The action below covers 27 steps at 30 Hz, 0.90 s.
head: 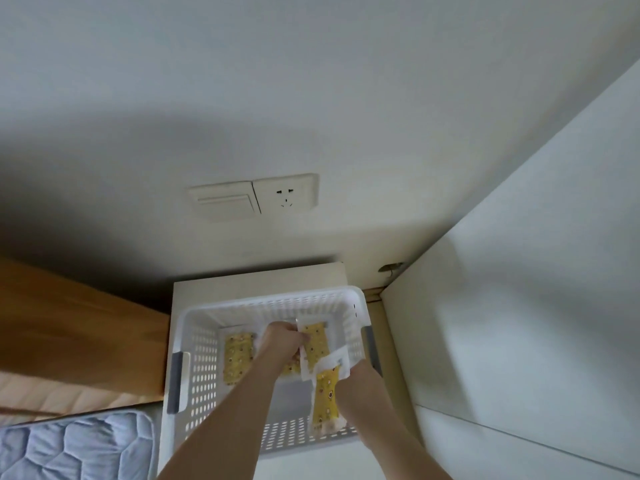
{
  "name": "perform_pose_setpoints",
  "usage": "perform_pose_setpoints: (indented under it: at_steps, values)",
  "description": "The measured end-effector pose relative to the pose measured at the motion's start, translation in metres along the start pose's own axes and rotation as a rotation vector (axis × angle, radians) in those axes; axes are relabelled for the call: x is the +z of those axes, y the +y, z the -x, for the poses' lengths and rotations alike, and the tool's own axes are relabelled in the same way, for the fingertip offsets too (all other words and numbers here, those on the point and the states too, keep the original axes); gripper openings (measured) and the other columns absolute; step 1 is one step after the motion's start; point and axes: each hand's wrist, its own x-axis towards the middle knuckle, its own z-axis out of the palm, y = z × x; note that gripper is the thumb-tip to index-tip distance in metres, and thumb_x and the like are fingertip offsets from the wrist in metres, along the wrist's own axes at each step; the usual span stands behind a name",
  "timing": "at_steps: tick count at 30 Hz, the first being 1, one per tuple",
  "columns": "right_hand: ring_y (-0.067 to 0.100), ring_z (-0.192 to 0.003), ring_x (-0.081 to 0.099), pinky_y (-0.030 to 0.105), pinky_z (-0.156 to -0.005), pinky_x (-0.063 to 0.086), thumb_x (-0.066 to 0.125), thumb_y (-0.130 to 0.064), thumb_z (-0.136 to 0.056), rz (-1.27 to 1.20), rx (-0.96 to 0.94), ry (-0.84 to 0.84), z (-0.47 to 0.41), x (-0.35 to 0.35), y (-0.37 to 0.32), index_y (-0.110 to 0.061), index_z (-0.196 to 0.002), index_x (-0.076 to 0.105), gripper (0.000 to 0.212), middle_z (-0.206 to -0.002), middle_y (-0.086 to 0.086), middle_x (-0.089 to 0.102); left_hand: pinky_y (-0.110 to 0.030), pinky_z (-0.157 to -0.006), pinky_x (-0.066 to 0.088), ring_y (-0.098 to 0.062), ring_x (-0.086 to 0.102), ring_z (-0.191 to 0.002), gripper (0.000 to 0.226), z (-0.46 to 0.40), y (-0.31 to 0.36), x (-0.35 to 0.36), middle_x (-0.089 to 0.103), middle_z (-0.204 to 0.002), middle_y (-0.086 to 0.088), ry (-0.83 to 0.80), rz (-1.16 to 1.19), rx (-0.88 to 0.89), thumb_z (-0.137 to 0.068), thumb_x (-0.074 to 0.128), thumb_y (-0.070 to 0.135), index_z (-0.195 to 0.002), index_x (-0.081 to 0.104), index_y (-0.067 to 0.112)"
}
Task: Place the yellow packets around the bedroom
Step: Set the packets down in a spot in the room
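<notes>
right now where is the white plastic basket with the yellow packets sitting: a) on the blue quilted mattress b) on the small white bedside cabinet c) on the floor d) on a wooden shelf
b: the white slotted plastic basket rests on the small white bedside cabinet, below the wall socket and beside the blue quilted mattress, with yellow packets lying inside.

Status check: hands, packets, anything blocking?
Left hand grips packet in white basket. Right hand holds another. One left. Nothing blocking.
</notes>
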Motion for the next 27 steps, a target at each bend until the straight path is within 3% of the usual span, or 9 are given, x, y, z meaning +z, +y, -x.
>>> perform_pose_setpoints:
  at_steps: [5, 10, 15, 18, 20, 23, 27]
  values:
    - [0.014, -0.072, 0.064, 0.028, -0.057, 0.051, 0.041, -0.007, -0.09, 0.068, 0.0, 0.057, -0.002, 0.007, 0.006, -0.014, -0.097, 0.047, 0.011, -0.083, 0.001, 0.062, -0.031, -0.059, 0.06, -0.026, 0.069, -0.055, 0.013, -0.008, 0.007, 0.009, 0.065, -0.056, -0.011, 0.049, -0.023, -0.011, -0.084, 0.069, 0.009, -0.077, 0.07, -0.001]
    - [0.017, -0.077, 0.063, 0.035, -0.069, 0.056, 0.043, -0.006, -0.09, 0.091, 0.024, 0.068, -0.001, 0.012, 0.011, -0.012, -0.101, 0.047, 0.013, -0.083, 0.001, 0.059, -0.033, -0.062, 0.062, -0.018, 0.069, -0.049, 0.017, -0.01, 0.007, 0.016, 0.068, -0.051, -0.009, 0.08, -0.112, -0.002, -0.084, 0.066, 0.01, -0.071, 0.07, 0.002]
    - [0.014, -0.074, 0.061, 0.029, -0.061, 0.05, 0.042, -0.01, -0.092, 0.095, 0.011, 0.079, -0.001, 0.015, 0.009, -0.012, -0.102, 0.049, 0.013, -0.084, 0.0, 0.061, -0.027, -0.051, 0.057, -0.017, 0.067, -0.049, 0.02, -0.006, 0.008, 0.002, 0.069, -0.057, -0.008, 0.075, -0.183, 0.016, -0.084, 0.063, 0.009, -0.067, 0.069, 0.004]
    - [0.012, -0.073, 0.059, 0.024, -0.054, 0.047, 0.04, -0.009, -0.092, 0.112, -0.013, 0.072, 0.001, 0.016, 0.005, -0.011, -0.111, 0.049, 0.021, -0.088, -0.002, 0.059, -0.031, -0.055, 0.059, -0.022, 0.07, -0.056, 0.016, -0.001, 0.001, -0.017, 0.071, -0.064, -0.011, 0.08, -0.151, 0.039, -0.087, 0.059, 0.006, -0.075, 0.071, 0.005]
    - [0.011, -0.074, 0.06, 0.028, -0.059, 0.052, 0.04, -0.007, -0.091, 0.115, -0.021, 0.06, 0.001, 0.017, 0.003, -0.012, -0.115, 0.047, 0.026, -0.086, -0.004, 0.057, -0.032, -0.053, 0.059, -0.025, 0.07, -0.055, 0.012, 0.008, -0.01, -0.029, 0.072, -0.068, -0.014, 0.012, -0.102, -0.034, -0.089, 0.061, 0.005, -0.081, 0.069, 0.0]
    - [0.012, -0.074, 0.062, 0.034, -0.065, 0.059, 0.039, -0.003, -0.089, 0.113, -0.019, 0.04, 0.002, 0.017, 0.001, -0.014, -0.116, 0.045, 0.03, -0.086, -0.005, 0.057, -0.032, -0.055, 0.056, -0.025, 0.068, -0.059, 0.015, 0.026, -0.032, -0.037, 0.074, -0.079, -0.017, -0.244, 0.007, -0.199, -0.09, 0.062, 0.007, -0.097, 0.066, -0.006]
    - [0.013, -0.079, 0.066, 0.039, -0.07, 0.061, 0.037, -0.003, -0.09, 0.058, -0.005, 0.02, -0.003, 0.019, 0.003, -0.019, -0.115, 0.046, 0.031, -0.094, -0.004, 0.061, -0.028, -0.051, 0.047, -0.019, 0.061, -0.059, 0.022, 0.033, -0.047, -0.038, 0.073, -0.084, -0.017, -0.383, 0.199, -0.221, -0.088, 0.065, 0.005, -0.105, 0.066, -0.008]
